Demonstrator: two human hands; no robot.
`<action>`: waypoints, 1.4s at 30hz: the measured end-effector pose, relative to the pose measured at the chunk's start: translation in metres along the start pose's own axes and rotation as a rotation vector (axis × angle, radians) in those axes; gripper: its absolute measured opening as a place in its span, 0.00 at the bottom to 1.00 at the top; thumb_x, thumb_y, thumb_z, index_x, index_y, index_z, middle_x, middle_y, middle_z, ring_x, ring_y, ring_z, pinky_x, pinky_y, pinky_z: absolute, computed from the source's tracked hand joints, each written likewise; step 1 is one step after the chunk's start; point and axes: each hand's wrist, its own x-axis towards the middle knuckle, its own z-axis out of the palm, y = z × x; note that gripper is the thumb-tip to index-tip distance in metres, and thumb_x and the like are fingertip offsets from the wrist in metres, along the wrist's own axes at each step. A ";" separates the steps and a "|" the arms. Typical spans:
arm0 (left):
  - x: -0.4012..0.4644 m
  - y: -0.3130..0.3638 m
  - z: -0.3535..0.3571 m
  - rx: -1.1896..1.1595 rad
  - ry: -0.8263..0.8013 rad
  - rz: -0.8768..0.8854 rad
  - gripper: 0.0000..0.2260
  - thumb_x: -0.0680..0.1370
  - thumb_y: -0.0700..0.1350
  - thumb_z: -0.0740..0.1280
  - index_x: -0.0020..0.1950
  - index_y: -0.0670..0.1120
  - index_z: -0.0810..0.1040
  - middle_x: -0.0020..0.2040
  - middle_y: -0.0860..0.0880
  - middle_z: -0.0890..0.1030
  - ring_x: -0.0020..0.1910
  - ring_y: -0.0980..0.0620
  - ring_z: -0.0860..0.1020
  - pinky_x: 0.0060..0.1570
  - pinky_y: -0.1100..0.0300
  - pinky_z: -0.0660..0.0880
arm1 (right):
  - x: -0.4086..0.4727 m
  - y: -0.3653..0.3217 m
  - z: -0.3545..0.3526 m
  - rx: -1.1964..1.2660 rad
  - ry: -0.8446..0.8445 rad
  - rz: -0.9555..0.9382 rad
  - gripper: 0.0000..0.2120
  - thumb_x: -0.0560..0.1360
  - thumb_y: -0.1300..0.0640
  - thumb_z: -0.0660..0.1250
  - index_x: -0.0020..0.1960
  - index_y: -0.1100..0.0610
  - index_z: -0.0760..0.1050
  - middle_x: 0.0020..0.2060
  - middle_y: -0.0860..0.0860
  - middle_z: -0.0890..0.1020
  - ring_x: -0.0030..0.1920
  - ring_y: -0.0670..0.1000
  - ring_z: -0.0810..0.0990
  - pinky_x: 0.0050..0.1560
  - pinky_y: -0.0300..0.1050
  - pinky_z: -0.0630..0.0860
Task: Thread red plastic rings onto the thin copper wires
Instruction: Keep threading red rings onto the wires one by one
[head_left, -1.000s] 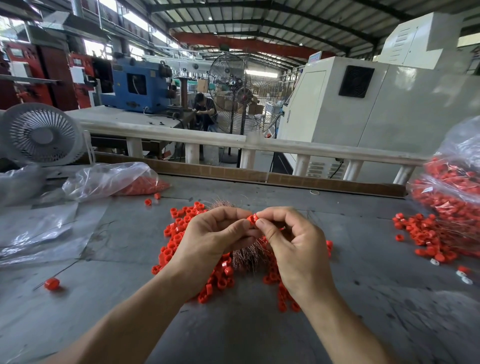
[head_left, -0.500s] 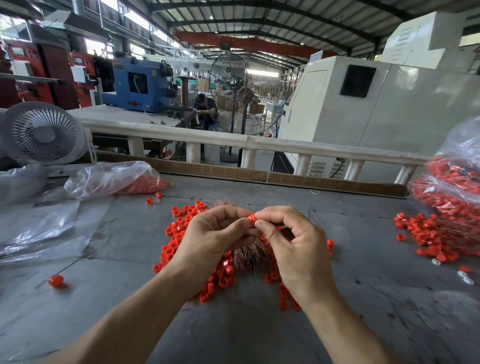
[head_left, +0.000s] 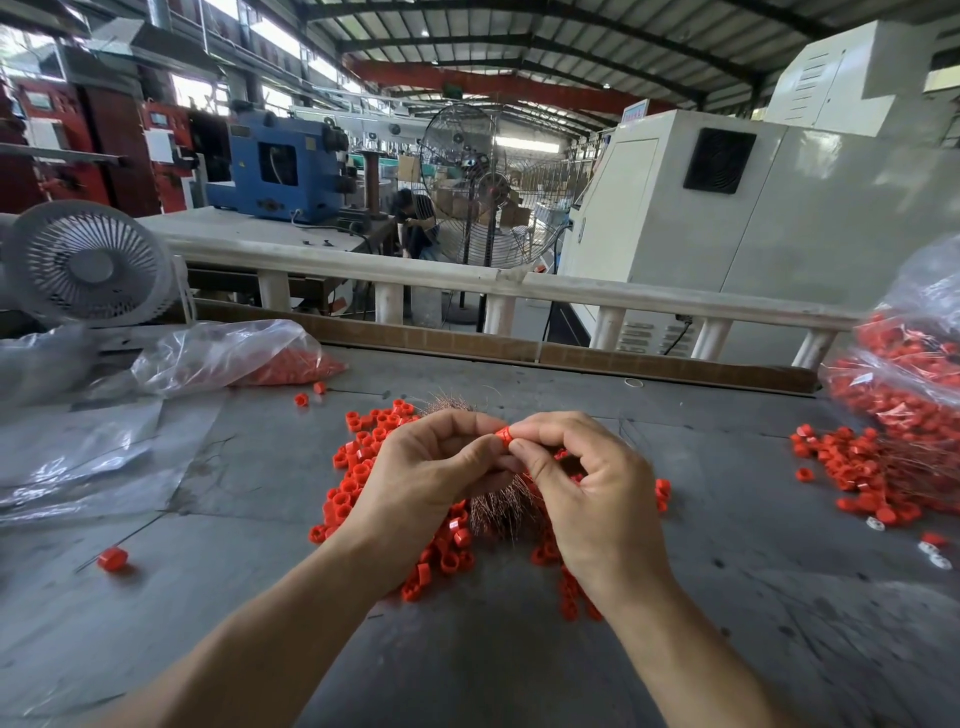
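Grey and scuffed, the worktable (head_left: 727, 597) is stretching across a factory hall, with a white railing (head_left: 571, 288) running along its far edge and a pedestal fan (head_left: 480, 182) standing beyond it. Both forearms are reaching in from the near edge and meeting above the middle of the table. The left hand (head_left: 426, 475) is curling its fingers inward, thumb pressing toward the forefinger, while the right hand (head_left: 587, 486) is bending its fingers the same way from the other side; between the two sets of fingertips they are pinching one red ring (head_left: 501, 434). Whether a wire is passing through that ring is too fine to tell. Directly beneath the hands a bundle of thin copper wires (head_left: 501, 512) is lying on the table, surrounded by a loose heap of red rings (head_left: 358, 467). At the far left a clear plastic bag (head_left: 228, 353) holding more rings is lying beside a small white fan (head_left: 85, 262). On the right, another bulging bag of rings (head_left: 909, 384) is sitting behind a scattered pile (head_left: 862, 473).
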 end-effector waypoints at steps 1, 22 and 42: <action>0.000 0.000 0.000 0.002 0.002 0.000 0.12 0.74 0.43 0.73 0.54 0.39 0.83 0.50 0.36 0.85 0.50 0.44 0.85 0.55 0.53 0.83 | 0.000 0.000 0.000 -0.014 -0.004 -0.010 0.04 0.75 0.62 0.76 0.48 0.55 0.86 0.46 0.43 0.85 0.52 0.46 0.84 0.54 0.37 0.78; 0.002 -0.005 0.004 -0.096 0.009 -0.102 0.10 0.76 0.44 0.71 0.53 0.40 0.82 0.52 0.36 0.83 0.51 0.41 0.82 0.54 0.50 0.80 | -0.004 0.003 0.019 -0.370 0.188 -0.283 0.03 0.74 0.59 0.75 0.46 0.59 0.82 0.45 0.50 0.82 0.48 0.53 0.81 0.51 0.44 0.78; 0.000 0.000 0.005 -0.077 0.041 -0.083 0.15 0.78 0.44 0.70 0.58 0.33 0.80 0.58 0.30 0.81 0.52 0.42 0.82 0.49 0.53 0.83 | -0.004 0.002 0.016 -0.391 0.118 -0.292 0.04 0.76 0.58 0.75 0.49 0.58 0.82 0.47 0.50 0.82 0.50 0.53 0.81 0.49 0.48 0.80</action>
